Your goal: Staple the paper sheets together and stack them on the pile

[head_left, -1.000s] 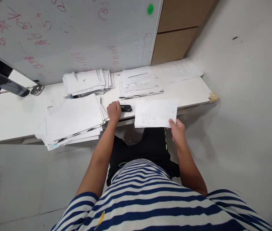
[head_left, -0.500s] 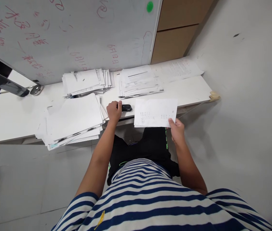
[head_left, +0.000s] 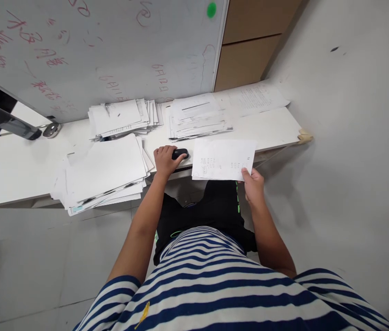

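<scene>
My left hand (head_left: 165, 160) is at the desk's front edge, with its fingers and thumb around a small black stapler (head_left: 179, 153). The stapler lies on the desk, its rounded right end sticking out past my fingers. My right hand (head_left: 253, 184) pinches the lower right corner of a few white sheets of paper (head_left: 223, 158), thumb on top. These sheets are held level over the desk's front edge, just right of the stapler and apart from it. Faint print shows on the top sheet.
A large loose paper stack (head_left: 108, 165) overhangs the front edge of the white desk (head_left: 18, 161). Behind are two more piles, a left pile (head_left: 121, 117) and a right pile (head_left: 197, 117). A whiteboard (head_left: 118, 41) and cardboard boxes (head_left: 249, 59) stand at the back; a computer mouse (head_left: 52, 129) lies left.
My left hand has turned and its thumb has come down along the near side of the stapler, closing on it. The sheets in my right hand have barely moved.
</scene>
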